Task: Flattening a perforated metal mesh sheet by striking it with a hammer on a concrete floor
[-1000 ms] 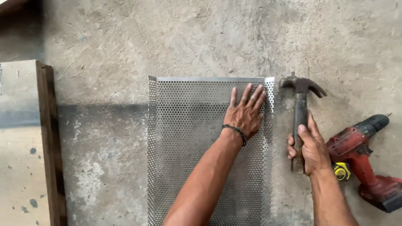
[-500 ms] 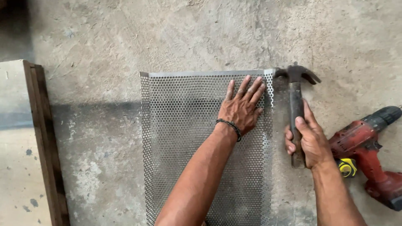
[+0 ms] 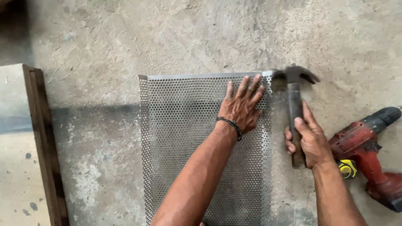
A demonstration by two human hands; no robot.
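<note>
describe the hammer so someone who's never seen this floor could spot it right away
Start at the perforated metal sheet lying on the concrete floor. Just past its right edge, the right hand grips the hammer. Unlike the red drill beside it, it has a dark handle and claw head.

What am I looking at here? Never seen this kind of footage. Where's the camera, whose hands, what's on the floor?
There is no machine: a person works with two bare hands, and the one camera sits on their head, looking down at a concrete floor.

The left hand, with a dark bracelet at the wrist, lies flat on a perforated metal sheet near its far right corner. The right hand grips the handle of a claw hammer, whose head is at the sheet's right edge; the head is blurred.

By the right forearm lie a red cordless drill and a small yellow thing, too hidden to name. At far left is a pale board with a dark wooden edge.
</note>
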